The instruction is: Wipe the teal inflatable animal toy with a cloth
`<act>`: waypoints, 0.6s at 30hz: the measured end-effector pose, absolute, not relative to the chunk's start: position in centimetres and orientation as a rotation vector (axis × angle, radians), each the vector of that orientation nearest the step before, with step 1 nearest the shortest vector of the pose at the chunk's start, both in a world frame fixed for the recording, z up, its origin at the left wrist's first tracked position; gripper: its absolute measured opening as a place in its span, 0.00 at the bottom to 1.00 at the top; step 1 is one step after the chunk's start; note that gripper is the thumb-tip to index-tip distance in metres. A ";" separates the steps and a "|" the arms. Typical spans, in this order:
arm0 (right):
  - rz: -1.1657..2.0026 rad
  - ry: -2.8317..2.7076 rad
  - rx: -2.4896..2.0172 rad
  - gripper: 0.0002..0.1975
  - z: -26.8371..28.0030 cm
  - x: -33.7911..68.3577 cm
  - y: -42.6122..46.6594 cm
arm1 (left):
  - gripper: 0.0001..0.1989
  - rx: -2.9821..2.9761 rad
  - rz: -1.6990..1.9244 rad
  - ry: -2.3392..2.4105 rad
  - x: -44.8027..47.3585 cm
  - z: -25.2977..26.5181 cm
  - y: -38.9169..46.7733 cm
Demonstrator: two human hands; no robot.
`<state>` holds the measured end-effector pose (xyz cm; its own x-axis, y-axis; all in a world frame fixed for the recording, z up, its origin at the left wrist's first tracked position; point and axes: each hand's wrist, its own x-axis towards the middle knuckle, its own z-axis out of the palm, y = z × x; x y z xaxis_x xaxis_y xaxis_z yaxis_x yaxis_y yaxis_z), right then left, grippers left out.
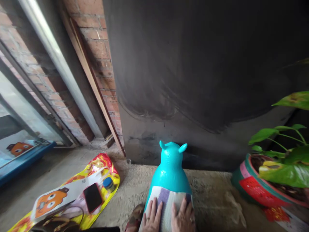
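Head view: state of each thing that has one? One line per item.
left hand: flat, palm down on the striped cloth
right hand: flat on the same cloth, ring on a finger
striped cloth: draped over the toy's back
turquoise toy: upright, inflated, facing the wall
phone: screen dark, lying on the yellow bag
blue-capped bottle: capped
potted plant: upright, one leaf yellowing

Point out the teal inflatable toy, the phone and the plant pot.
teal inflatable toy (pixel 170 170), head view, on the front of its body.
phone (pixel 93 197), head view, on the middle of its dark screen.
plant pot (pixel 256 190), head view, on its red-labelled outer wall.
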<state>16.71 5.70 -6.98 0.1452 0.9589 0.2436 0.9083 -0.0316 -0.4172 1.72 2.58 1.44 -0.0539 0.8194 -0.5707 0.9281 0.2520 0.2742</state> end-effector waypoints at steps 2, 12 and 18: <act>0.061 -1.677 -2.140 0.38 -5.5 15.7 8.2 | 0.32 1.592 -0.177 1.860 1.7 1.9 3.5; 0.469 -1.813 -1.891 0.32 -5.9 18.6 19.8 | 0.53 1.707 -0.208 1.794 4.6 5.4 11.6; 0.433 -1.863 -1.878 0.24 -7.7 18.8 17.8 | 0.53 1.776 -0.184 1.801 4.4 5.6 11.7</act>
<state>18.77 17.78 -7.67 0.0346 0.9949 0.0947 0.8514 0.0203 -0.5242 4.43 11.66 5.56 0.0717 0.8650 -0.4966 0.9476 0.0964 0.3047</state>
